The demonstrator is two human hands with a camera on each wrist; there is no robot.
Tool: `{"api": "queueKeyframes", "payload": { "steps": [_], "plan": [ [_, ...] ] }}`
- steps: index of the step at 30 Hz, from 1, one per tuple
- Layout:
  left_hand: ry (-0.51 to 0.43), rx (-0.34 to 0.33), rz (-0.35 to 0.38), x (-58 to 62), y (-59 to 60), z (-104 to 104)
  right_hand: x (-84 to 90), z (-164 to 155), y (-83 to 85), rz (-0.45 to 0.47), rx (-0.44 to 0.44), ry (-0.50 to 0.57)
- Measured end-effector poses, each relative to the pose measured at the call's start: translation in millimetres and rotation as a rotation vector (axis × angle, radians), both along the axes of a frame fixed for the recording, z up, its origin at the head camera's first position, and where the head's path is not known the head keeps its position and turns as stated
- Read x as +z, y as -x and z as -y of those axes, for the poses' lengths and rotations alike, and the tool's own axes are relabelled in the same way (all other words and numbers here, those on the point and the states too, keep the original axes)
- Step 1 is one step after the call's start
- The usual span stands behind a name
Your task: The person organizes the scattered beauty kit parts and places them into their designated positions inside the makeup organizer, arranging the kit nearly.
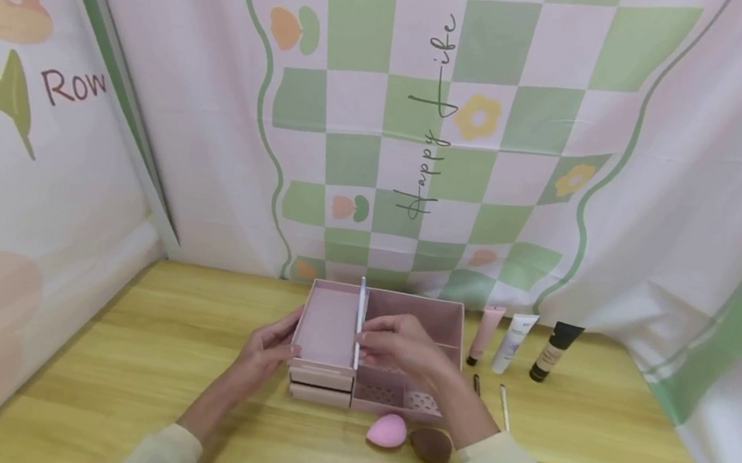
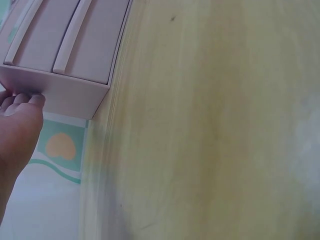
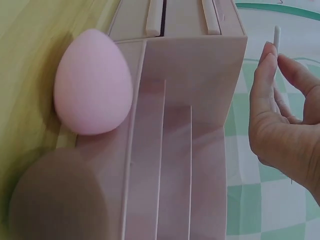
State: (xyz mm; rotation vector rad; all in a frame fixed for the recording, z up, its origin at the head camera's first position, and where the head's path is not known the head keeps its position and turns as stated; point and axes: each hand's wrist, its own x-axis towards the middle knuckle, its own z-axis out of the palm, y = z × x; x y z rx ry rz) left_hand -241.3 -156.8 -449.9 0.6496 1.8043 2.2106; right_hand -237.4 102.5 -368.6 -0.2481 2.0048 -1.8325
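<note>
Pinching one slender white stick (image 3: 277,39), your right hand (image 1: 403,347) was above the pink organizer (image 1: 328,328); your left hand (image 1: 261,350), relaxed, touched its side.

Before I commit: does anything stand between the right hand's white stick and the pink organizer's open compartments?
Nothing visible does: the right hand pinches the slim white stick above the pink organizer; the pink makeup sponge lies outside it, in front.

On the green-and-white checkered fabric backdrop (image 1: 358,30) we read "Happy Life" in dark script, turned sideways. On the white, flower-printed fabric side panel (image 1: 70,161) we read "Row" in brown letters. Print on the white plastic tube (image 1: 514,344) and the black-and-beige plastic tube (image 1: 550,357) is too small for us to read.
</note>
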Motion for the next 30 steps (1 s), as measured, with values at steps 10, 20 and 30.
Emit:
{"api": "queueKeyframes", "payload": {
  "steps": [10,20,30],
  "plan": [
    [-0.001,-0.007,0.010,0.6,-0.6,1,7.7,24,7.9,0.010,-0.049,-0.064],
    [-0.006,-0.001,0.010,-0.6,0.1,-2,11.9,48,14.3,0.011,-0.102,-0.099],
    [-0.016,0.003,0.012,0.0,-0.3,-2,11.2,67,22.9,0.031,-0.126,-0.136]
  ]
}}
